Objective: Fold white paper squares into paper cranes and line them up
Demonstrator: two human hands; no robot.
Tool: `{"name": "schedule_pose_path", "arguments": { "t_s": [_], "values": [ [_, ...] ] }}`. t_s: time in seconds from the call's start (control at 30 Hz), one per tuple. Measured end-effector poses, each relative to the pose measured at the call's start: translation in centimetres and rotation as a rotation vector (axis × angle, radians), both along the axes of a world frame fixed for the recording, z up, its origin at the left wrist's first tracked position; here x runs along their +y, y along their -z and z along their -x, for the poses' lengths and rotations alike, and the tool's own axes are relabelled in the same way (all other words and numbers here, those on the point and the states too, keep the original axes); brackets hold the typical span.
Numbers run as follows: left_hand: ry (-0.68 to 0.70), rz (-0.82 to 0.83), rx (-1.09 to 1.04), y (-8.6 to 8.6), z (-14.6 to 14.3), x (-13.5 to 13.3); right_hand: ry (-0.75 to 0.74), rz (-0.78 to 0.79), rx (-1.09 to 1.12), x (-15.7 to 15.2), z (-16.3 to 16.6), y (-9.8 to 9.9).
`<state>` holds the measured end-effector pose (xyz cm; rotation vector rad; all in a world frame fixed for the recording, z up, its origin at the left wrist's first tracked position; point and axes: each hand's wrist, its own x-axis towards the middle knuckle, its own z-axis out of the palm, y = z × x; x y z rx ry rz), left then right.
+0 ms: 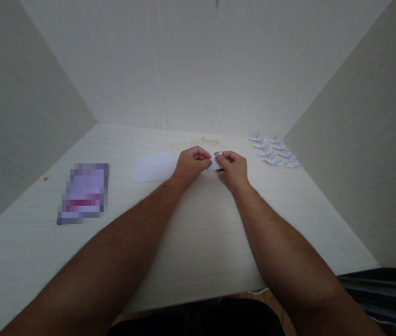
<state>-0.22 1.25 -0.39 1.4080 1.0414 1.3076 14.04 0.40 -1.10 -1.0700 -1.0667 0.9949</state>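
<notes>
Small white paper (215, 163) between left grip (191, 164) and right grip (235, 169); pinched by both.

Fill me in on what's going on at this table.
A person holds a small white piece of paper pinched between the left hand and the right hand, above a pale, wood-grained table. Flat white rectangular paper lies just left of the left hand. Farther left is a purple, dark-edged flat object, too pixelated to identify. Beyond the right hand, small white folded-paper birds stand grouped near the back right corner.
</notes>
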Motion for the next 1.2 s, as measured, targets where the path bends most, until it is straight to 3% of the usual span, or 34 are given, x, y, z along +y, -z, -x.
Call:
{"name": "schedule_pose_path", "arguments": {
  "t_s": [0.87,1.2],
  "values": [
    [-0.007,-0.012,0.04,-0.39,-0.2,-0.27,0.065,0.027,-0.09,-0.16,0.14,-0.34],
    [-0.002,0.008,0.046,-0.48,-0.08,-0.34,-0.008,0.068,-0.069,-0.09,-0.1,-0.05]
  ]
}}
